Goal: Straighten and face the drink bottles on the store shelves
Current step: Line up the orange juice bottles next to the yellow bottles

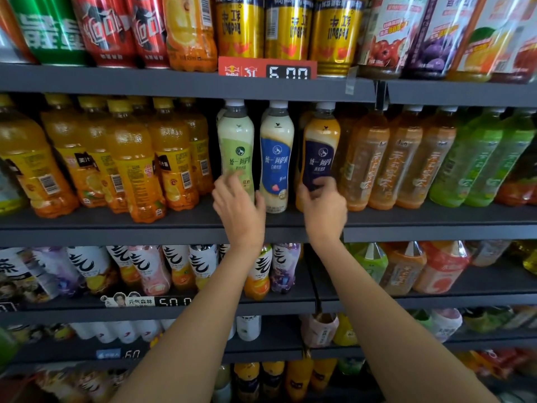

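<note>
Three milk tea bottles stand side by side on the middle shelf (174, 228), labels facing out. My left hand (238, 207) grips the base of the green-label bottle (236, 141). The blue-label bottle (276, 152) stands untouched between my hands. My right hand (324, 207) grips the lower part of the dark navy-label bottle (321, 146), fingers curled over its label. That bottle leans slightly to the right.
Orange juice bottles (130, 158) crowd the shelf to the left, some showing barcodes. Amber tea bottles (404, 158) and green tea bottles (479, 158) stand to the right. Gold cans (287, 24) and a red price tag (267, 68) sit above; more bottles fill lower shelves.
</note>
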`<control>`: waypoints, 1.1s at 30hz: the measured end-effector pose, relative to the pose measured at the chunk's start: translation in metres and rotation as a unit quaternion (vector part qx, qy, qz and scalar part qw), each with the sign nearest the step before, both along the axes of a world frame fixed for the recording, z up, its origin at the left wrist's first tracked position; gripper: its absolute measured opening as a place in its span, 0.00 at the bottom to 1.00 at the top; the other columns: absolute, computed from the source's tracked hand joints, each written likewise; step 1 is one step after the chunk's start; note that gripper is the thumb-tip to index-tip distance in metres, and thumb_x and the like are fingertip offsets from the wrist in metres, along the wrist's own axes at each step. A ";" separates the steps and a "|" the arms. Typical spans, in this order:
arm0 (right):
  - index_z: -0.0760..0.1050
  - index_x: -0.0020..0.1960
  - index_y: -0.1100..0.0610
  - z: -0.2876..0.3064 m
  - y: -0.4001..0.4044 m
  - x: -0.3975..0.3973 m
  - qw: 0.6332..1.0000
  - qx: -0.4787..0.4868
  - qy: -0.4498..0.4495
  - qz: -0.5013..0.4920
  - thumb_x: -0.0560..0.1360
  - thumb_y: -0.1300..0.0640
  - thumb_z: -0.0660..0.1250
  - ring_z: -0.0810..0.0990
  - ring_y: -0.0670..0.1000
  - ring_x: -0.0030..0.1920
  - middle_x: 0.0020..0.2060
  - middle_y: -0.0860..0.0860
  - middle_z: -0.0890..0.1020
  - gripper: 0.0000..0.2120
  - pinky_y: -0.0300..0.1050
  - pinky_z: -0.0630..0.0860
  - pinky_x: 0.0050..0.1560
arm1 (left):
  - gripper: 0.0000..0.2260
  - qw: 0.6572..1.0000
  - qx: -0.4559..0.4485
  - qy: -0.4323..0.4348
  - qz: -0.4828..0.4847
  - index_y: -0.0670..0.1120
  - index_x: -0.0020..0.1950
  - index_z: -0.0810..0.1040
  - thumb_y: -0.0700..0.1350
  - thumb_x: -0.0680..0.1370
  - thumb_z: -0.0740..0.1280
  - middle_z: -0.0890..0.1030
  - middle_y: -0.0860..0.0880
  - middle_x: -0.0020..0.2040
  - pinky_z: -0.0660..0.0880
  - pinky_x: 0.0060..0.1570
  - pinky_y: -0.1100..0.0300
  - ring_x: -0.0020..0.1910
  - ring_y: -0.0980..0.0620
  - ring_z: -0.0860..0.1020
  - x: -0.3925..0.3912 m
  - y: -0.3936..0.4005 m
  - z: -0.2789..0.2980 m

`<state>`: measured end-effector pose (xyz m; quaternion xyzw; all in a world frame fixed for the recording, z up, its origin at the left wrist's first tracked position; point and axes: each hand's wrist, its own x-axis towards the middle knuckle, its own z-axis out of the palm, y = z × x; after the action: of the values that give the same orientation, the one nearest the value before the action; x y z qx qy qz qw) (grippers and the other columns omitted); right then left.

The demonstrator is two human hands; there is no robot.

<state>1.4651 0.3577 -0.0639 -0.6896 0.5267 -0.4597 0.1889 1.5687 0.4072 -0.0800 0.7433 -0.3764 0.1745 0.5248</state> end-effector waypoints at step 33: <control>0.73 0.60 0.62 0.028 0.060 0.125 0.961 -0.084 0.033 0.261 0.73 0.52 0.71 0.78 0.55 0.53 0.53 0.56 0.79 0.20 0.47 0.74 0.51 | 0.17 0.993 -0.081 0.059 0.059 0.36 0.60 0.69 0.36 0.72 0.65 0.70 0.37 0.58 0.65 0.58 0.48 0.60 0.39 0.68 0.111 0.089 0.009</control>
<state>1.5904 0.4175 -0.0363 -0.8312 0.2939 -0.4139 0.2267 1.6795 0.4964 -0.0710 0.7284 -0.2845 0.1906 0.5934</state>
